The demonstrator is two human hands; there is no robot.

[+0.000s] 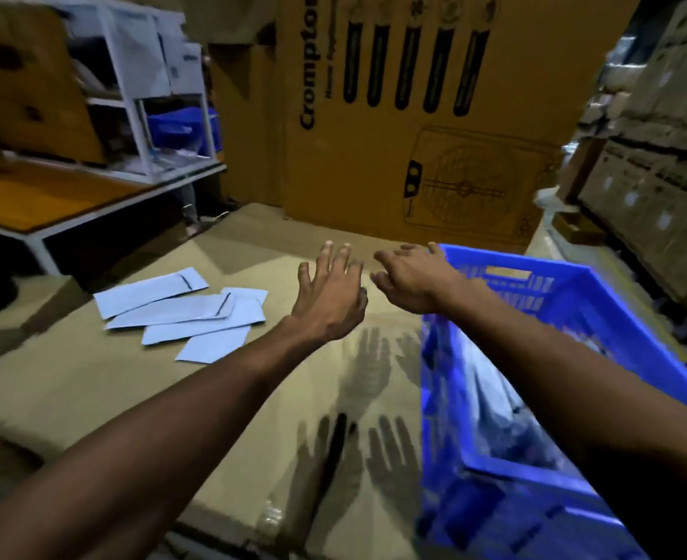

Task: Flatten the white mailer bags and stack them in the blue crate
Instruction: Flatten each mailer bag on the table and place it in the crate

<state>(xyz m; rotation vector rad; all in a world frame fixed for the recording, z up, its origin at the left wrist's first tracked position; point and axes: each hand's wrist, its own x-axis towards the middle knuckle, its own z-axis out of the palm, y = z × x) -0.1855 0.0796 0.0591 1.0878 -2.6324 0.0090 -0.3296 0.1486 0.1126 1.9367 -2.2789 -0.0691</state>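
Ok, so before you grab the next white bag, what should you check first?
1. Left hand free: ok, fingers spread, holding nothing.
2. Right hand free: ok, open, by the far corner of the blue crate.
3. White mailer bags left to do: ok, several overlap on the cardboard surface.
4. Those bags flat: cannot tell, too blurred.
5. Room in the crate: cannot tell, its contents are blurred.

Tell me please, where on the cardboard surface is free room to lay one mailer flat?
The bare cardboard surface between the white mailer bags and the blue crate, under the left hand and right hand, is free. So is the strip nearer the person. The far left is crowded with overlapping mailers; the crate fills the right.
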